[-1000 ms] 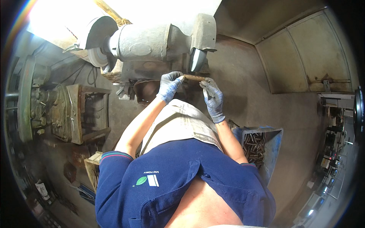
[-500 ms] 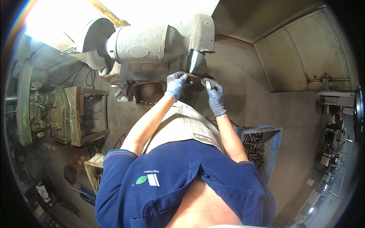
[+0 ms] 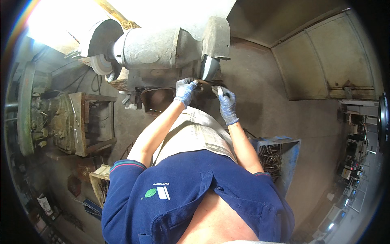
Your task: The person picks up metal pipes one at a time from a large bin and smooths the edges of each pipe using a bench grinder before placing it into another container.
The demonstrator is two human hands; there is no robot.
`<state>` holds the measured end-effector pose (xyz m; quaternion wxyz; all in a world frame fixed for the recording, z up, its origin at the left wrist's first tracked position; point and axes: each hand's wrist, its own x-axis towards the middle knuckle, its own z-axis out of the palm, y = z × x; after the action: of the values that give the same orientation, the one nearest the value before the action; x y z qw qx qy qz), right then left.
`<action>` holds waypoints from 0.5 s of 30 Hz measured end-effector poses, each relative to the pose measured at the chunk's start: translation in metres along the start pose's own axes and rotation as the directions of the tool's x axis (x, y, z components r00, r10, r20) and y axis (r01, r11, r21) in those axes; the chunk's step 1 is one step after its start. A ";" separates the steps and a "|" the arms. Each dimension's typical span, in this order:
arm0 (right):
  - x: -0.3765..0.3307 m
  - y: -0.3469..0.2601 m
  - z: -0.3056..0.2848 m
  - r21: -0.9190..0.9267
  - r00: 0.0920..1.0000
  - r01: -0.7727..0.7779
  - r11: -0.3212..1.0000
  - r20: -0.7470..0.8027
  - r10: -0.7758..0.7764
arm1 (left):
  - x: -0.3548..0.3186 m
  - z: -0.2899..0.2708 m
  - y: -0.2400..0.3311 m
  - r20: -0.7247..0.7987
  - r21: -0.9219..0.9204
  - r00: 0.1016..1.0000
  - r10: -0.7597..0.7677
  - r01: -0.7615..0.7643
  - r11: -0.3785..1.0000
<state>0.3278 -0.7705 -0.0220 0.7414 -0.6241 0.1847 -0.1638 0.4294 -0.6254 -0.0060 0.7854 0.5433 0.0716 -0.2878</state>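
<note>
A grey bench grinder (image 3: 150,49) stands ahead of me, and its right grinding wheel (image 3: 210,68) shows below the guard. Just under that wheel, a small, narrow brownish metal piece (image 3: 204,81) spans the space between my gloved hands. My left hand (image 3: 185,91) pinches its left end, thumb and fingers closed. At the other end my right hand (image 3: 226,103) is closed too, its fingertips against the piece. Both gloves are blue and grey. The piece's exact shape, and whether it touches the wheel, cannot be made out.
The grinder's left wheel (image 3: 100,64) is partly exposed. A dark, rusty container (image 3: 157,99) sits below the grinder. Beside my right arm stands a blue bin (image 3: 291,160) with many small metal rods (image 3: 270,159). A greenish machine (image 3: 61,118) is on the left, metal panels (image 3: 325,57) on the right.
Both hands have shifted slightly left. The metal piece between them has moved a little relative to the wheel and is still held.
</note>
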 end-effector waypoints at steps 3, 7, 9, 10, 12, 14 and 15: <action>0.006 0.004 -0.015 -0.050 1.000 0.014 0.999 0.023 -0.013 | 0.008 0.008 -0.009 0.005 -0.020 1.000 -0.023 0.023 1.000; 0.003 0.004 -0.006 0.046 1.000 -0.025 0.999 0.010 0.025 | 0.010 0.003 -0.008 -0.032 -0.070 0.999 -0.025 0.023 0.997; 0.004 0.005 0.003 0.043 1.000 -0.023 0.999 0.021 0.022 | 0.009 -0.006 -0.005 -0.028 -0.014 1.000 0.001 -0.001 1.000; 0.004 0.006 0.007 0.043 0.999 -0.021 0.999 0.027 0.020 | 0.007 -0.009 -0.002 -0.026 0.014 1.000 0.015 -0.015 1.000; 0.004 0.006 0.016 0.033 0.999 -0.029 0.999 0.040 0.028 | 0.008 -0.017 0.001 -0.052 0.041 0.998 0.040 -0.038 0.998; 0.002 0.004 0.026 0.033 0.998 -0.035 0.999 0.053 0.033 | 0.012 -0.027 0.000 -0.065 0.007 0.996 0.058 -0.057 0.998; 0.003 0.006 0.028 0.039 0.998 -0.029 0.999 0.051 0.027 | 0.011 -0.028 0.003 -0.064 0.017 0.996 0.056 -0.055 0.998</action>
<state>0.3436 -0.7463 -0.0241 0.7604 -0.6104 0.1712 -0.1410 0.4452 -0.6036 -0.0196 0.7861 0.5601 0.0796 -0.2488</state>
